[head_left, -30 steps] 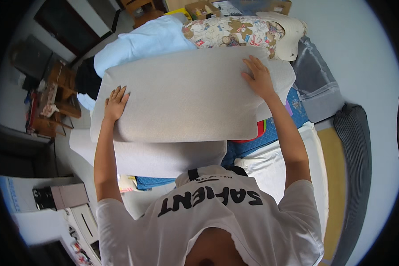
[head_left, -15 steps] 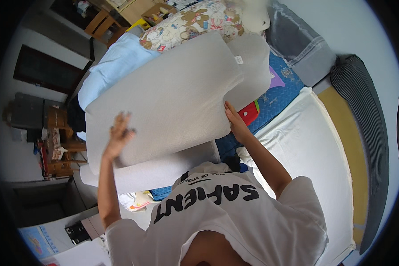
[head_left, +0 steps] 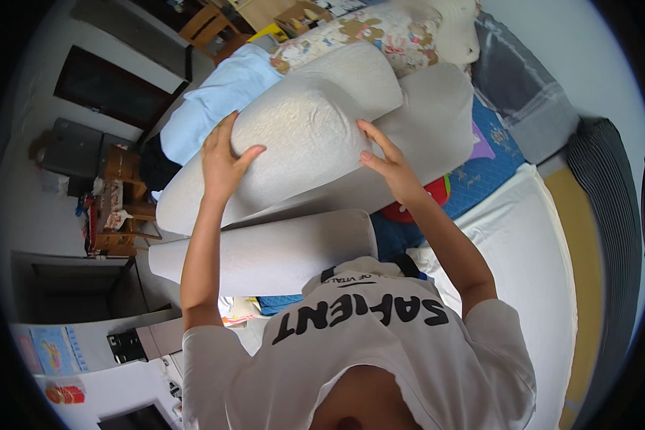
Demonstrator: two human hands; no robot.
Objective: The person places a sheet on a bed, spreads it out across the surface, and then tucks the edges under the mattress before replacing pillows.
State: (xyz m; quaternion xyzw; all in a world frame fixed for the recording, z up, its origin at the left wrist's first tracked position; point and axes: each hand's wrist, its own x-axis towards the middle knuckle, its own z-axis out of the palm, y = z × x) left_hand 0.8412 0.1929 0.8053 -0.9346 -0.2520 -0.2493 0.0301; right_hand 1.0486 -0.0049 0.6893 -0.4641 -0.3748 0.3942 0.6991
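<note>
A thick grey foam mattress pad lies folded and bunched before me. Its middle bulges up and creases between my two hands. My left hand grips the left side of the bulge, thumb spread away from the fingers. On the right side, my right hand presses and holds it, thumb and forefinger apart. More grey padding shows behind the bulge, and a grey folded roll lies nearest my body. Whether these are all one piece, I cannot tell.
Beneath the pad is a blue quilted mattress. A white sheet covers the bed at right, beside a dark striped pillow or cushion. Light blue bedding and a bear-print quilt lie beyond. Near my right wrist is a red item.
Both hands have moved onto the pad's middle from opposite sides. The pad, flatter before, is now squeezed into a raised bulge. My left hand has gone from hovering to gripping.
</note>
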